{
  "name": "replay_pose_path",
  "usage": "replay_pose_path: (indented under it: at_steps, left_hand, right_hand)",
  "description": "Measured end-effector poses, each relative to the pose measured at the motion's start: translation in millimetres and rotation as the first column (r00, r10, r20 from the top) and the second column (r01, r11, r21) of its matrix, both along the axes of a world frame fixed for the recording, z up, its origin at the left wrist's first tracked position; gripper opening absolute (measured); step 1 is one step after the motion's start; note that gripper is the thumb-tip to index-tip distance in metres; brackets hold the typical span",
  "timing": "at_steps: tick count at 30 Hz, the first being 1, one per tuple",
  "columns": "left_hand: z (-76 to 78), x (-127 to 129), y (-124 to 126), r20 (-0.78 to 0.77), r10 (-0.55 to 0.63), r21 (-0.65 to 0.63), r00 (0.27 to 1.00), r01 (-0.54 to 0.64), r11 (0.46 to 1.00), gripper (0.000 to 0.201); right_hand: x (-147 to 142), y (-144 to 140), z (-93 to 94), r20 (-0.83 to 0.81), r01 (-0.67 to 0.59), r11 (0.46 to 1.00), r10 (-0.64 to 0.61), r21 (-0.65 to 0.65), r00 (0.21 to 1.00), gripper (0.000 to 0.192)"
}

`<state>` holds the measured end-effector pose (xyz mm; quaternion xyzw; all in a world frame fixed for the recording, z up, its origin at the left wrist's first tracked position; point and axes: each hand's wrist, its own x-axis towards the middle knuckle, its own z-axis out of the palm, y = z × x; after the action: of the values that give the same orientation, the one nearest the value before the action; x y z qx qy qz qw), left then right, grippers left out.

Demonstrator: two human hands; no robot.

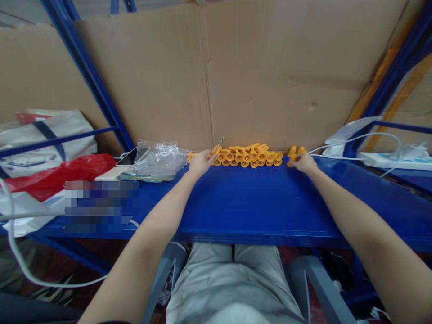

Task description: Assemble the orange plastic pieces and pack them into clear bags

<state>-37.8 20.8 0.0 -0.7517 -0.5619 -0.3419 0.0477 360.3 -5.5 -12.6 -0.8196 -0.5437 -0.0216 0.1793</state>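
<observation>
I note orange pegs (248,156): smooth, slightly glossy plastic. Bench (256,202): glossy blue painted metal. Backing board (270,72): matt, creased cardboard. Bag (155,158): clear, crinkled plastic film.

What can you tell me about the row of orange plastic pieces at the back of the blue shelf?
The orange pieces are many small, alike parts of what looks like plastic, with round open ends facing the camera. They lie packed in a row on the blue shelf, close against the cardboard sheet behind. The left hand touches the row's left end; the right hand holds a few pieces set slightly apart at the right end. Finer detail is too small to tell.
</observation>
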Motion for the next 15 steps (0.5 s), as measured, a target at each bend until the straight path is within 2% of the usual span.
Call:
replay_pose_path:
  at_steps: [3, 6, 11, 15]
  left_hand:
    - [0.4, 2, -2, -0.025, 0.027, 0.0, 0.999, -0.027, 1.0, 0.028]
    - [2.3, 4, -4, -0.047, 0.049, -0.009, 0.998, -0.05, 0.999, 0.026]
    - [4.2, 6, -6, -0.061, 0.018, 0.0, 0.998, -0.018, 1.0, 0.022]
    - [1.8, 6, -5, -0.057, -0.003, 0.014, 0.998, 0.004, 1.0, 0.021]
  right_hand:
    - [-6, -4, 2.7, -0.07, 0.064, 0.991, -0.073, -0.117, 0.995, 0.04]
    - [-13, -9, 5.2, -0.046, 0.076, 0.988, -0.083, -0.133, 0.996, 0.046]
    - [-18, -15, 11.3, 0.096, -0.003, 0.994, 0.014, -0.111, 0.995, 0.042]
    - [-11, -14, 18.9, 0.09, -0.05, 0.983, 0.067, -0.174, 0.994, 0.037]
